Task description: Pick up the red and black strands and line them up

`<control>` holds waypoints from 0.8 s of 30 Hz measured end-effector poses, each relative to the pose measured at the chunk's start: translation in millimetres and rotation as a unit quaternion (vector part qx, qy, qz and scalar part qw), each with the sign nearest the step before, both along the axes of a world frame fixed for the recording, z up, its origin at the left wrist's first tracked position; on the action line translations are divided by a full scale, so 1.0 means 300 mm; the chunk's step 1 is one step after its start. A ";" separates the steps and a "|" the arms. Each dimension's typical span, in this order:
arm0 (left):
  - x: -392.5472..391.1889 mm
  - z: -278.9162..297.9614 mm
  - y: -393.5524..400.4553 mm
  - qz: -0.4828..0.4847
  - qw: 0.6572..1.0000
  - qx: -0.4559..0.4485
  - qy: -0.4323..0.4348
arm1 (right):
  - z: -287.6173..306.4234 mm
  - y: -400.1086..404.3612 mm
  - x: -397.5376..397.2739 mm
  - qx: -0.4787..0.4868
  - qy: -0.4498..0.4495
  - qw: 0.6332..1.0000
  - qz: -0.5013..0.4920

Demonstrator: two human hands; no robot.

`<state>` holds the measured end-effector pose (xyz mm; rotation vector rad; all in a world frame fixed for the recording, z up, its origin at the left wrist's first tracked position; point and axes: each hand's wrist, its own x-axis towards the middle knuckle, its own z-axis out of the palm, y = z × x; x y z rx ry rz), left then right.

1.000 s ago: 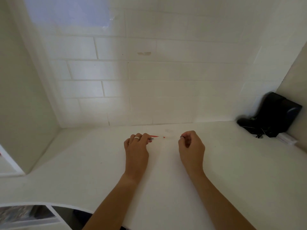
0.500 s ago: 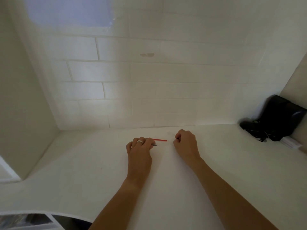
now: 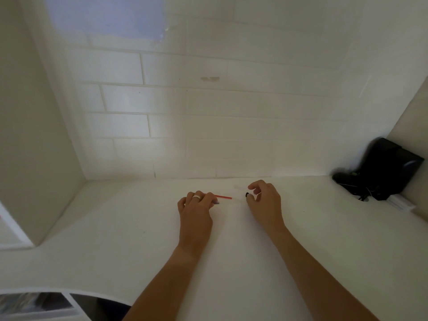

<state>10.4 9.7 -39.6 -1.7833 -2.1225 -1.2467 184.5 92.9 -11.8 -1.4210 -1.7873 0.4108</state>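
Two hands, left hand (image 3: 195, 210) gripping one red stick (image 3: 223, 197), right hand (image 3: 264, 200)

A single wide-angle view, taken from the person's head, looks forward and steeply down over a white surface (image 3: 115, 246) toward a tiled wall (image 3: 208, 126) at its far edge. Both forearms reach up from the bottom edge, so the hands sit close, near mid-frame. Straight lines bow toward the frame's borders. No second view shares the scene.
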 end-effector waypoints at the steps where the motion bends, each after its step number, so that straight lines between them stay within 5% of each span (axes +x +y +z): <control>1: 0.001 0.002 0.000 -0.001 1.000 0.000 -0.002 | -0.002 -0.037 -0.004 0.042 0.011 0.999 0.005; 5: 0.008 0.011 -0.004 -0.018 1.000 0.000 0.006 | -0.013 -0.142 -0.004 0.123 0.004 0.988 0.090; 24: 0.011 0.015 -0.013 -0.016 0.999 -0.009 0.027 | -0.033 -0.124 0.012 0.076 0.038 0.983 0.160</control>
